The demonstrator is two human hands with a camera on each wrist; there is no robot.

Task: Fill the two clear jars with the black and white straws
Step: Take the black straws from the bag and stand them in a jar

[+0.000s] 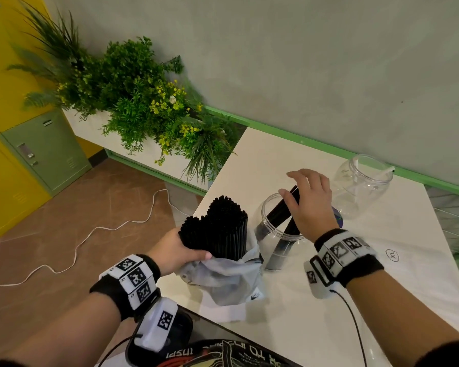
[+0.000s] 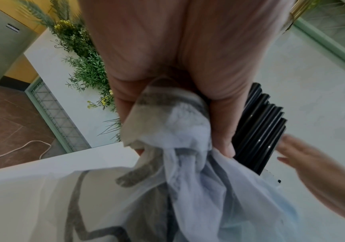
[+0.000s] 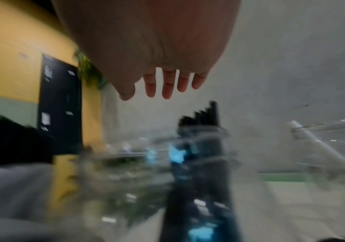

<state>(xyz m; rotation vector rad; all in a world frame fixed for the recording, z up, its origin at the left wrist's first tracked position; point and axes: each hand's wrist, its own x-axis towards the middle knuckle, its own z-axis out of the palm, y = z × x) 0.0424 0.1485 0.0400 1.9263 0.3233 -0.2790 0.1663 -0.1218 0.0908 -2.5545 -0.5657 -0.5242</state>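
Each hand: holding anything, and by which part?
Left hand grips the black straw bundle low down, through the plastic bag. Right hand holds nothing, open above the near jar.

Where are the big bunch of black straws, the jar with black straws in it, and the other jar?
Bunch of black straws (image 1: pixel 223 226), head view, on its side below the tips.
Near jar (image 1: pixel 269 207), head view, on its rim.
Far jar (image 1: pixel 355 197), head view, on its clear wall.

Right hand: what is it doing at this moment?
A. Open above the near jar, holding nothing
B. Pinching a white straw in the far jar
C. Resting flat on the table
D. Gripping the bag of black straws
A: the right hand hangs with straight, spread fingers over the near jar, where a few black straws already lean; nothing is in its grip.
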